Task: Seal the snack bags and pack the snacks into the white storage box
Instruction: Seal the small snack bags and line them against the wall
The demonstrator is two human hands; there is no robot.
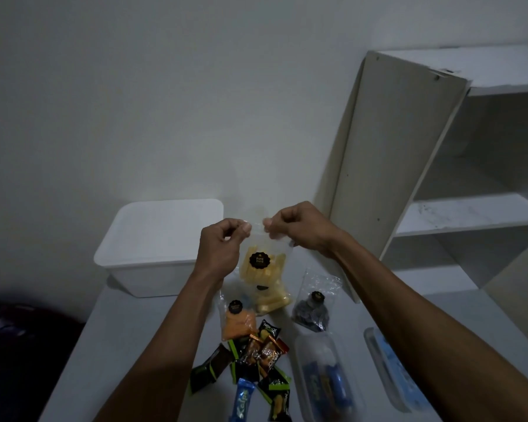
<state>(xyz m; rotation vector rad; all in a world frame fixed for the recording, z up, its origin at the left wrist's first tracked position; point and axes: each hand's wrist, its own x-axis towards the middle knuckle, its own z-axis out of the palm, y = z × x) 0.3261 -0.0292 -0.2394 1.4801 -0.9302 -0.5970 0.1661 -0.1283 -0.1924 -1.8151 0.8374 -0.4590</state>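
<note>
A clear snack bag (pixel 261 263) of yellow sticks with a black round label hangs in the air above the table. My left hand (pixel 223 248) pinches its top strip at the left, and my right hand (pixel 299 228) pinches the same strip at the right. The white storage box (pixel 162 248) stands open at the back left of the table, just left of my left hand. On the table below lie another bag of yellow sticks (pixel 272 300), a bag of orange snacks (pixel 237 319) and a bag of dark snacks (pixel 313 310).
Several small wrapped snacks (pixel 256 360) are scattered on the white table (pixel 128 345) near the front. A clear container (pixel 323 382) with blue wrappers and a clear lid (pixel 393 379) lie at the front right. A white shelf unit (pixel 439 178) stands at the right.
</note>
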